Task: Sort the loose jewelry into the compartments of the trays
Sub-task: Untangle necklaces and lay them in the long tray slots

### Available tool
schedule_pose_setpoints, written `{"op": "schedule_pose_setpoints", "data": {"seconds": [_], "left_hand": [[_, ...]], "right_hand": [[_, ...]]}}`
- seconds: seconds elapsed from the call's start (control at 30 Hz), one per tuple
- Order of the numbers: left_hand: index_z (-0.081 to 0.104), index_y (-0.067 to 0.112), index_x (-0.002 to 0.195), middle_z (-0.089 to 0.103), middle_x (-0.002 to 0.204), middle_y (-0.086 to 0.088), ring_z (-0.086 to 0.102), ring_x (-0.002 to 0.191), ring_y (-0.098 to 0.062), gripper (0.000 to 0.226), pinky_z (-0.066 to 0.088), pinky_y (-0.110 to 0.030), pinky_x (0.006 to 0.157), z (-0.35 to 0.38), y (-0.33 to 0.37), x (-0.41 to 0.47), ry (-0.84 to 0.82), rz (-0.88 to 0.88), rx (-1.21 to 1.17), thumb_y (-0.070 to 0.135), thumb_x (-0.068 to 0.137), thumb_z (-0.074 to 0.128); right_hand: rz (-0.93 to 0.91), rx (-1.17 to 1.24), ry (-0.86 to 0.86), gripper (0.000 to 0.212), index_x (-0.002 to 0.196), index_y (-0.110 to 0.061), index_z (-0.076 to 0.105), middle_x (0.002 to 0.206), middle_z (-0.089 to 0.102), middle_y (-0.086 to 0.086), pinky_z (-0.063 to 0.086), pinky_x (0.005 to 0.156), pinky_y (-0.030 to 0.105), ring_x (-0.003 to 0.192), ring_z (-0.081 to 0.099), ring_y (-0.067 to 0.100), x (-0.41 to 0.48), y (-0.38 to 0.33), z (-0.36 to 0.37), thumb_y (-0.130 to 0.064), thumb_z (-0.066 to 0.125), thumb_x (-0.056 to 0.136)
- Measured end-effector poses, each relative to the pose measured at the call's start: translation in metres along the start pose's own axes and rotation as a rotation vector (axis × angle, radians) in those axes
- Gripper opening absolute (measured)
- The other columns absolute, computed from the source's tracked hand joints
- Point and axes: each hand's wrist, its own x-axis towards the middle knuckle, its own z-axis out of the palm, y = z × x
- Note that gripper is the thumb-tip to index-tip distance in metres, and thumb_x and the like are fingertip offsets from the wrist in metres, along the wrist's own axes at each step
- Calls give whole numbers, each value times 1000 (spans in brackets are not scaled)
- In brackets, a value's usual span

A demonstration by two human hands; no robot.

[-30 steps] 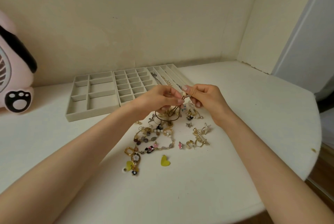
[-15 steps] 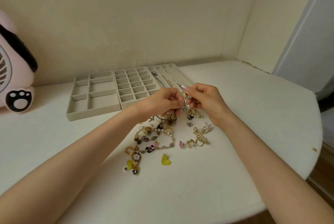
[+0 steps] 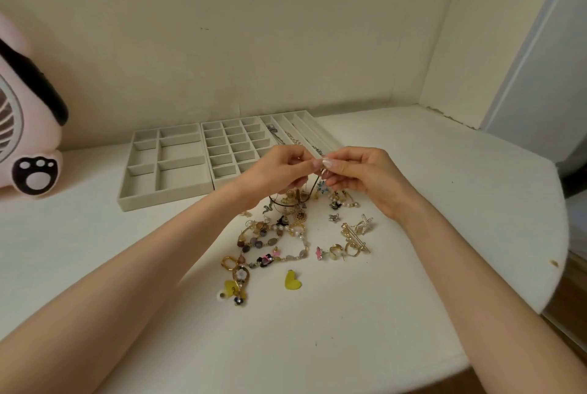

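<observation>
Left hand (image 3: 279, 171): we see it raised over the pile, its fingers pinching the top of a dark cord necklace (image 3: 316, 185).
Right hand (image 3: 359, 174): it meets the left, thumb and forefinger grasping the same cord, the other fingers curled.
Dark cord necklace: it hangs from the pinch, its loop reaching down to the pile.
Loose jewelry (image 3: 279, 238): heaped on the counter (image 3: 413, 266) under the hands, just in front of the trays; a yellow heart (image 3: 292, 280) lies apart on our near side.
Trays (image 3: 165, 199): three side by side by the wall; we make out chains (image 3: 276, 136) in the right tray's long slots.
</observation>
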Motion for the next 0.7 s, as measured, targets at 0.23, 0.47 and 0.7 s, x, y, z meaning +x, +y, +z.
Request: {"op": "schedule_pose_setpoints", "data": {"seconds": [0.23, 0.47, 0.7], "left_hand": [[63, 5, 90, 45, 55, 2, 32, 43, -6, 26, 26, -14, 41, 1, 0, -2, -22, 45, 71, 26, 96, 49], [62, 5, 89, 49, 56, 4, 36, 42, -2, 16, 29, -11, 43, 1, 1, -4, -75, 73, 52, 16, 95, 51], [63, 7, 87, 54, 60, -1, 37, 43, -2, 9, 29, -11, 43, 0, 1, -3, -66, 66, 57, 12, 91, 57]], "right_hand": [[54, -24, -23, 15, 94, -3, 69, 80, 66, 9, 54, 71, 26, 67, 63, 13, -1, -1, -2, -15, 66, 86], [82, 102, 39, 9, 82, -6, 67, 67, 61, 3, 48, 60, 22, 58, 54, 11, 0, -2, 0, -14, 66, 85], [46, 35, 113, 14, 75, -8, 64, 65, 61, 3, 48, 60, 23, 55, 54, 11, -1, -1, 5, -15, 66, 86]]}}
